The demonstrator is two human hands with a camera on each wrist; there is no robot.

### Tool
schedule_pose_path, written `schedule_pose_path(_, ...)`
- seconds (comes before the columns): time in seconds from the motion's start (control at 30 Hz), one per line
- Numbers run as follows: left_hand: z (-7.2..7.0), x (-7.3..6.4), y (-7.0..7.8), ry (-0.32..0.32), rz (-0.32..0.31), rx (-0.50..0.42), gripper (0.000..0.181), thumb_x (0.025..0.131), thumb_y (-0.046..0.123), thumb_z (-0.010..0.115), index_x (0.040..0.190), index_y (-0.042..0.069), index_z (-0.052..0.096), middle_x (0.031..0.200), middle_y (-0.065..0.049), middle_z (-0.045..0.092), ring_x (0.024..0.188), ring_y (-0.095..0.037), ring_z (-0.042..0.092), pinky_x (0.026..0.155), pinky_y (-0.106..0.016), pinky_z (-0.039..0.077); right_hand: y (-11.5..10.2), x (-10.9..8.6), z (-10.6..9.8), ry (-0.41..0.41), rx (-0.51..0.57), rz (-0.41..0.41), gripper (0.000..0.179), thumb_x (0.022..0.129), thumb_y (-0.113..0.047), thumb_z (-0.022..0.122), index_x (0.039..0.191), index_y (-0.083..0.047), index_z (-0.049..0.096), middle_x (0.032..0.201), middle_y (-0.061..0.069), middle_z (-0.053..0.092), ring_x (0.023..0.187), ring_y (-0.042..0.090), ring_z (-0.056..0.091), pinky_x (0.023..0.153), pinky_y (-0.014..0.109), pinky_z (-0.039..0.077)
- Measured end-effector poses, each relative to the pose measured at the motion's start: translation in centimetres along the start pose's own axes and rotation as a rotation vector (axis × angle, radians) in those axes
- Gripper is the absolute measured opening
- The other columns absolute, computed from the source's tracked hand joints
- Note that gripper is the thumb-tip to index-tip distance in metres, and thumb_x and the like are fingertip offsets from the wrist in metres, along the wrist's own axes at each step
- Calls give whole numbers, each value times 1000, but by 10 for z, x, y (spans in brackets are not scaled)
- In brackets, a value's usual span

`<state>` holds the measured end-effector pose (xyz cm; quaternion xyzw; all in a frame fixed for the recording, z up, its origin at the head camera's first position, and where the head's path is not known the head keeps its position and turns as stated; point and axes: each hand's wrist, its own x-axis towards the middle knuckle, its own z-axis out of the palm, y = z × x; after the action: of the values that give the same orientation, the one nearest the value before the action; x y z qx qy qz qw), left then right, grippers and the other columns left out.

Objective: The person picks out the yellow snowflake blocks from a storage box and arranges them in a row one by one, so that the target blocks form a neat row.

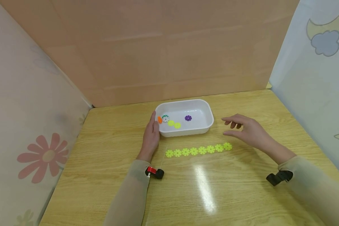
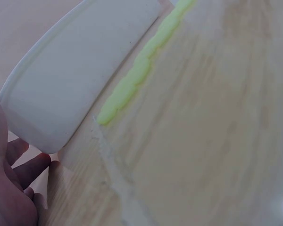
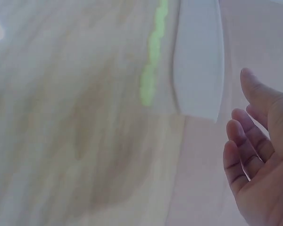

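My left hand [image 1: 151, 135] rests against the left end of a white plastic tray [image 1: 186, 132], its fingers fairly straight along the outer wall. In the left wrist view, fingertips [image 2: 37, 165] touch the tray's lower corner. Inside the tray lie small notched flower discs: a purple disc [image 1: 188, 118], an orange disc [image 1: 159, 120], a white disc [image 1: 165, 119] over a green one, and two yellow discs [image 1: 177, 125]. My right hand [image 1: 247, 129] hovers right of the tray, fingers loosely bent, thumb apart, holding nothing. A row of yellow-green discs [image 1: 198, 150] lies edge to edge before the tray.
A wooden table [image 1: 107, 182] carries everything. Behind it stands a brown paper-like panel [image 1: 164, 56]. Patterned white screens flank both sides, the left one showing a pink flower [image 1: 46, 157]. A thin seam or strip runs down the tabletop near my left wrist.
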<state>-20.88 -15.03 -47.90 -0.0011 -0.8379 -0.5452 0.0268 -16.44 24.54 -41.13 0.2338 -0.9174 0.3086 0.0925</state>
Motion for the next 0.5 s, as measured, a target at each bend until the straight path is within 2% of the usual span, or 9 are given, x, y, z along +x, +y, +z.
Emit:
schedule_pose_path(0.07,0,0,1,0,-3,-3,59,121,43,30,179,33,20,181,11,25,167,-14,21,136,-43,20,-5,8,0,12,8,-16,51,91,-13,92,139,-10,76,118,3,74,96,20,64,80,26,53)
schedule_pose_path(0.23,0,0,0,-2,-2,-4,60,121,44,29,179,30,20,181,10,24,167,-15,20,136,-44,19,-19,28,3,20,60,-47,51,90,-11,94,138,-10,77,121,3,74,99,22,65,82,28,54)
schedule_pose_path(0.37,1,0,0,0,-1,-5,61,121,44,30,179,28,20,181,10,24,167,-16,20,136,-44,19,-29,45,10,-3,94,-46,50,91,-13,93,139,-11,77,121,3,74,100,23,65,86,36,55)
schedule_pose_path(0.5,1,0,-1,0,-10,-5,60,121,45,30,179,33,19,181,11,24,167,-15,20,136,-45,19,-38,62,19,-34,121,-49,53,93,-14,91,143,-10,74,123,5,74,102,25,67,90,47,57)
